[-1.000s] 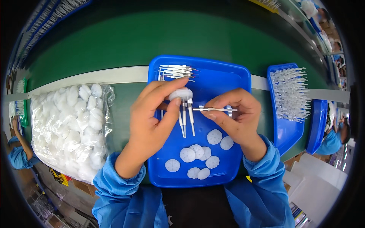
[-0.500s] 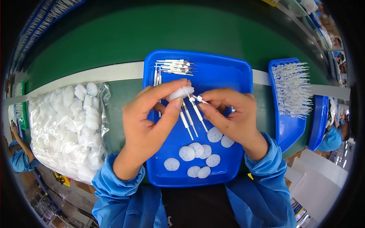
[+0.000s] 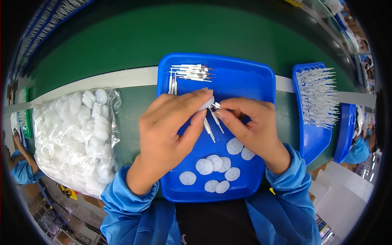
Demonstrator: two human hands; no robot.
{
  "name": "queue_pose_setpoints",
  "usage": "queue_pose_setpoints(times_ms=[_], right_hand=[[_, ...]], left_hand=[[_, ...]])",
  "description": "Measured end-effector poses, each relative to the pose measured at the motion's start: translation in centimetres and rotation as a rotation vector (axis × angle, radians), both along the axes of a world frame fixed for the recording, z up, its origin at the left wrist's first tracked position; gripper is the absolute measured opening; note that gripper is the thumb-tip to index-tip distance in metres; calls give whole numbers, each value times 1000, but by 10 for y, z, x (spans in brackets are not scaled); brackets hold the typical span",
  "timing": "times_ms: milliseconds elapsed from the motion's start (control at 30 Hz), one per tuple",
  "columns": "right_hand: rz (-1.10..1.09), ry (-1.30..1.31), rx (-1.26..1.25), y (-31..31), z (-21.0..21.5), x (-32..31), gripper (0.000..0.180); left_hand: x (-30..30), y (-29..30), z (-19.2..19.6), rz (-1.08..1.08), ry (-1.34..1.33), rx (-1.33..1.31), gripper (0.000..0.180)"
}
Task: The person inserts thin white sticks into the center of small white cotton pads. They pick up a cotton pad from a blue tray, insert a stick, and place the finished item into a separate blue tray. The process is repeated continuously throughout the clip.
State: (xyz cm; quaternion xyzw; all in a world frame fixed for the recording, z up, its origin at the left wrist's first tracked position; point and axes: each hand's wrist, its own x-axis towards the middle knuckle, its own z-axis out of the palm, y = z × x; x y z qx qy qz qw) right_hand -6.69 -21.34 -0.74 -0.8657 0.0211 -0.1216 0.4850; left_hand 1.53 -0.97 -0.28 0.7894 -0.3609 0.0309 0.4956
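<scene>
Over a blue tray (image 3: 220,197), my left hand (image 3: 173,126) is closed on a round white plastic disc (image 3: 207,104), its fingers hiding much of it. Thin white rods (image 3: 208,128) hang down from that disc. My right hand (image 3: 253,124) pinches a short white rod (image 3: 217,105) at the disc's right edge; the fingertips cover most of it. Below the hands, several translucent white round discs (image 3: 204,166) lie flat in the tray, some overlapping. At the tray's far left corner rests a bunch of thin white rods (image 3: 192,72) with dark and reddish tips.
A clear plastic bag (image 3: 73,141) full of white round pieces lies on the left. To the right, a blue bin (image 3: 312,143) holds many upright white rods (image 3: 316,96). Green table surface (image 3: 196,32) stretches beyond. Another person's blue sleeve (image 3: 357,152) shows at the far right.
My left hand has moved right and turned the disc, which is now more covered by fingers. My right hand has brought its rod against the disc's edge. The view has shifted slightly.
</scene>
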Motion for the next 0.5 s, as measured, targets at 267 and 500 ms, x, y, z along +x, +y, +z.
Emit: queue_pose_setpoints(times_ms=[267, 500], right_hand=[[-27, -253, -430, 1, -4, 2, 14], [2, -246, -350, 3, -4, 1, 16]], left_hand=[[-14, -2, 2, 52, -88, 147, 35], [-22, -3, 6, 91, 41, 125, 34]])
